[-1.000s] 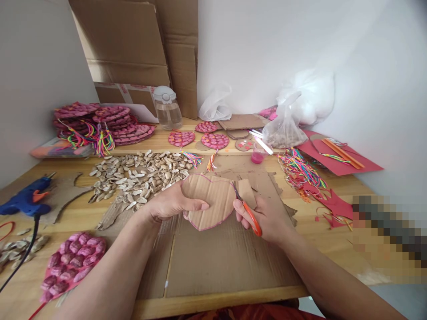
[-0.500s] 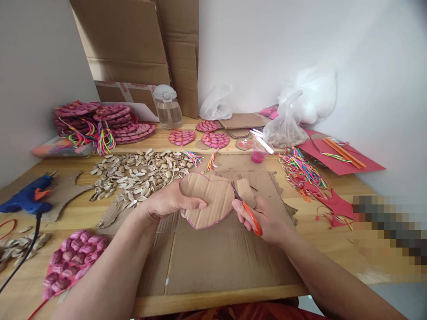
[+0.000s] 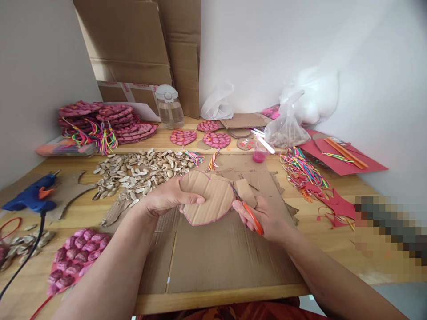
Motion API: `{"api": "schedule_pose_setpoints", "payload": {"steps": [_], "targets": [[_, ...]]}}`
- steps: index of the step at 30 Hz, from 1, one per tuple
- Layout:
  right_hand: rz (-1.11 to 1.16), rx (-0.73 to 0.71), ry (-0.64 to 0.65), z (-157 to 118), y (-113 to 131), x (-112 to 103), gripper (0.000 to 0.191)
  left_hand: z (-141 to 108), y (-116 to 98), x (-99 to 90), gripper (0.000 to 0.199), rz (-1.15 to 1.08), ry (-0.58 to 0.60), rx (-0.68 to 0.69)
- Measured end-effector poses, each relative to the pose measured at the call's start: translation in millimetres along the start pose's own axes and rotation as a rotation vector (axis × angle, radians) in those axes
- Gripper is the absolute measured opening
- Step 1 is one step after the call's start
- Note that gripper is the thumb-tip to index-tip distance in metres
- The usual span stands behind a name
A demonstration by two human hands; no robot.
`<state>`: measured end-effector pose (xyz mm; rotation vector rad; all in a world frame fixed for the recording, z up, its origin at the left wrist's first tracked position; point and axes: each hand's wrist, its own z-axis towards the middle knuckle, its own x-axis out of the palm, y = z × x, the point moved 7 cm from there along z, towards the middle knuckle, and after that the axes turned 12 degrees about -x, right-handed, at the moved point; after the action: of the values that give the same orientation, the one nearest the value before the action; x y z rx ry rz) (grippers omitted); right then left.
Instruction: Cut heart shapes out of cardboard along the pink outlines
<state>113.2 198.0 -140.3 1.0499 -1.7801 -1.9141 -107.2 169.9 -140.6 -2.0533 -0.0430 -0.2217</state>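
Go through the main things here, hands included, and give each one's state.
Left hand, gripping cardboard heart
Right hand, holding scissors
Cardboard heart, purple-edged
Scissors, blades at heart's edge
Bottle, upright, lid on
Glue gun, lying down
Peanut shells, spread loose
Cup, upright, pink inside

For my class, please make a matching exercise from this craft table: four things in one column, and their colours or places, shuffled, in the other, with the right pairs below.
Things
1. Scissors
2. Cardboard heart
3. Glue gun
4. Water bottle

Colours or places
A. Blue, with an orange trigger
B. Clear, with a pale lid
C. Orange-handled, in the right hand
D. Brown, gripped by the left hand

Right pairs: 1-C, 2-D, 3-A, 4-B
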Motion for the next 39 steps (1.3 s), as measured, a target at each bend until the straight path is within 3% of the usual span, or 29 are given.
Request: {"api": "schedule_pose_setpoints", "payload": {"steps": [6,9,12,19,28,39], "targets": [[-0.002,0.002,-0.156,4,6,-11,0.059,8,-1,6.6,0.044,-0.337,-0.267,0.162],[-0.037,0.023,-0.206,5,6,-16,0.059,11,6,32.2,0.059,-0.373,-0.237,0.144],[-0.033,0.042,-0.212,5,6,-14,0.059,9,6,42.1,0.071,-0.374,-0.229,0.165],[0.057,0.065,-0.204,3,6,-9,0.056,9,2,38.7,0.057,-0.273,-0.115,0.102],[0.041,0.017,-0.198,2,11,-9,0.057,8,1,35.0,0.062,-0.304,-0.157,0.097],[0.03,-0.061,-0.161,1,11,-7,0.054,8,3,28.1,0.068,-0.301,-0.126,0.092]]}}
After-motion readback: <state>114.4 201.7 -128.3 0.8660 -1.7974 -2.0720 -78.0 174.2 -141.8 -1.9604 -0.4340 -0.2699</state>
